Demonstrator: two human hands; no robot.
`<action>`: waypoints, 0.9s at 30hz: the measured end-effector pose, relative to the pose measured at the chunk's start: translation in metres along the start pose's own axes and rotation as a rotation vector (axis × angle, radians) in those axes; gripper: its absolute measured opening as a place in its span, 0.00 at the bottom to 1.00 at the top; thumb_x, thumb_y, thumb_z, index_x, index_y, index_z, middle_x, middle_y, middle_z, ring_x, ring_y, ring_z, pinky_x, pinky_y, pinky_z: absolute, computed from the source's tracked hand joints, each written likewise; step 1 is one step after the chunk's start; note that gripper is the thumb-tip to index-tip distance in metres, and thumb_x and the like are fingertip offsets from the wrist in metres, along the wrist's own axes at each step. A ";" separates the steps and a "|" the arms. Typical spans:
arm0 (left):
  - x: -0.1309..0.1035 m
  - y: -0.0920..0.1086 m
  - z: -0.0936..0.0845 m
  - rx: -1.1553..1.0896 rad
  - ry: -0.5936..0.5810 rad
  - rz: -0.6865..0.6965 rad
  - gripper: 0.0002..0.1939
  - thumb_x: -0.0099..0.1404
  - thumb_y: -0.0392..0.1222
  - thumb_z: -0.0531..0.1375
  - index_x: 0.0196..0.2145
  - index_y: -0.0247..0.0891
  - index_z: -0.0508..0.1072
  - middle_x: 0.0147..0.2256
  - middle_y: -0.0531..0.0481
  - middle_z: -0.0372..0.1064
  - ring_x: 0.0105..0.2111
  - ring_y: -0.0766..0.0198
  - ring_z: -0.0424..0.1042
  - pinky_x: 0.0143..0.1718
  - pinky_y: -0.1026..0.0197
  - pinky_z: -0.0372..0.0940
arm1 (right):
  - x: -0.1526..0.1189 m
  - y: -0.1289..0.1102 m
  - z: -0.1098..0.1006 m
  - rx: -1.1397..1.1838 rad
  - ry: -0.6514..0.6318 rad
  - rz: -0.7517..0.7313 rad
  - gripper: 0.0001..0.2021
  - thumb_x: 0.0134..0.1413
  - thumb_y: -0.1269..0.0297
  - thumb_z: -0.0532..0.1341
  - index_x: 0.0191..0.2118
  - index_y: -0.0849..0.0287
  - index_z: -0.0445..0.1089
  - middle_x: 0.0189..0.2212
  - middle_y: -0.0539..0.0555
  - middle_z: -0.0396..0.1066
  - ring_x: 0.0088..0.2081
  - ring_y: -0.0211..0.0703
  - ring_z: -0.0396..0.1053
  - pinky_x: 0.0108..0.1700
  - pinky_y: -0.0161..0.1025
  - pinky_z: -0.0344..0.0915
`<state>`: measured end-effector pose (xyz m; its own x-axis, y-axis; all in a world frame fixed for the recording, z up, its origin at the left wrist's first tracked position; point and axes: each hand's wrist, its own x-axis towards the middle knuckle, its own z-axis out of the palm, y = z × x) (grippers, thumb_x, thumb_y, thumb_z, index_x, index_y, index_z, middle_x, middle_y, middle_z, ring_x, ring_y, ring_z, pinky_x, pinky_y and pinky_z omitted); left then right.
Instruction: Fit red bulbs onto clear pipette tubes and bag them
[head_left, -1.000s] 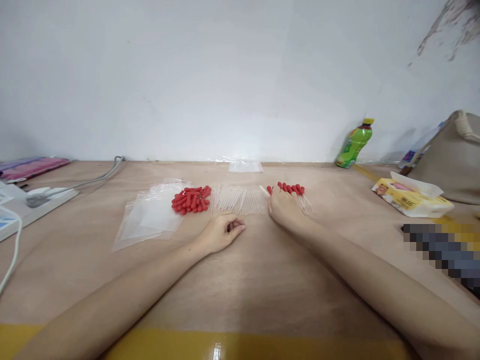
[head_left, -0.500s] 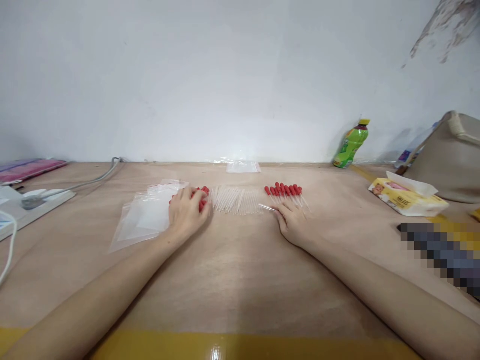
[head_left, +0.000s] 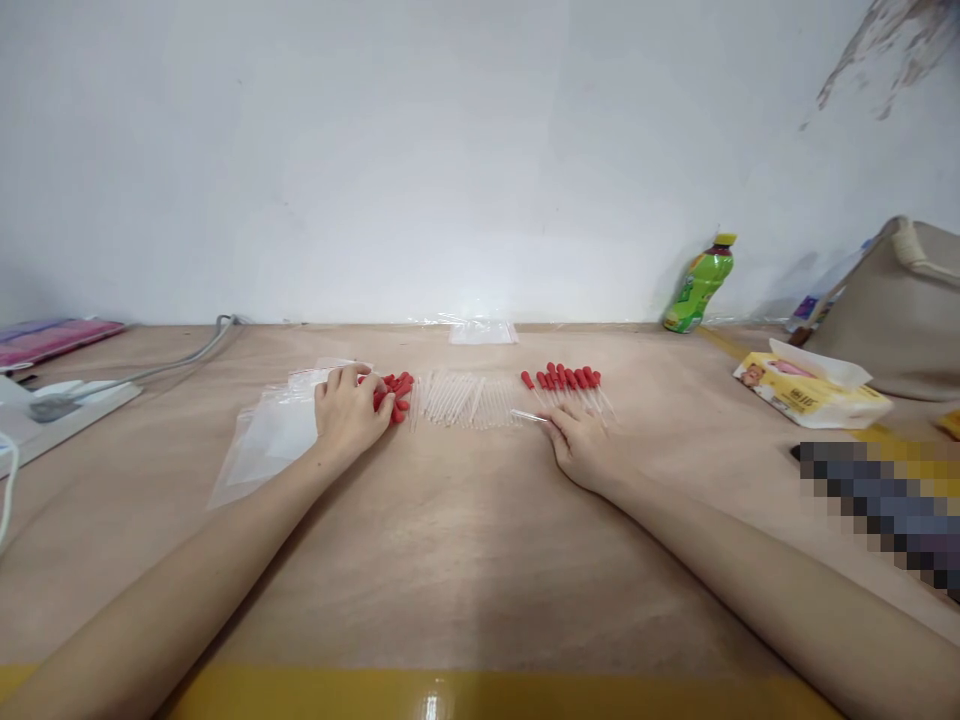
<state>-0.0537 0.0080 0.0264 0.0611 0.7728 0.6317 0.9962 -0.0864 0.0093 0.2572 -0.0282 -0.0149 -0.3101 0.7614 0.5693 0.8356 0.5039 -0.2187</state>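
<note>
My left hand [head_left: 349, 412] rests on a pile of small red rubber bulbs [head_left: 396, 392], fingers curled over its left side; whether it grips one is hidden. To the pile's right lies a row of clear glass tubes [head_left: 465, 400]. My right hand [head_left: 581, 445] pinches one clear tube [head_left: 529, 416] at the right end of that row. Just behind that hand sits a row of finished droppers with red bulbs [head_left: 566, 381]. Clear zip bags [head_left: 274, 435] lie under and left of my left hand.
A green bottle [head_left: 698, 285] leans on the wall at back right. A yellow tissue pack [head_left: 810, 392] and a beige bag [head_left: 900, 310] sit at right. A power strip with cables [head_left: 67, 402] lies at left. Another clear bag [head_left: 483, 332] rests by the wall.
My left hand moved left from the table's middle onto the red bulb pile. My right hand drew back from the finished droppers and now holds a clear tube.
</note>
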 end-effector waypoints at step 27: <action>-0.040 0.076 -0.006 -0.893 -0.345 0.261 0.10 0.64 0.42 0.52 0.38 0.38 0.70 0.34 0.50 0.71 0.32 0.64 0.69 0.34 0.63 0.64 | 0.001 -0.036 -0.010 0.097 -0.026 -0.106 0.11 0.59 0.67 0.48 0.39 0.58 0.66 0.35 0.53 0.71 0.35 0.40 0.67 0.39 0.38 0.55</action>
<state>0.0193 -0.0335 0.0060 0.4277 0.7906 0.4382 0.5452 -0.6123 0.5726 0.2317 -0.0498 0.0018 -0.4065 0.7116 0.5730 0.7506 0.6177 -0.2346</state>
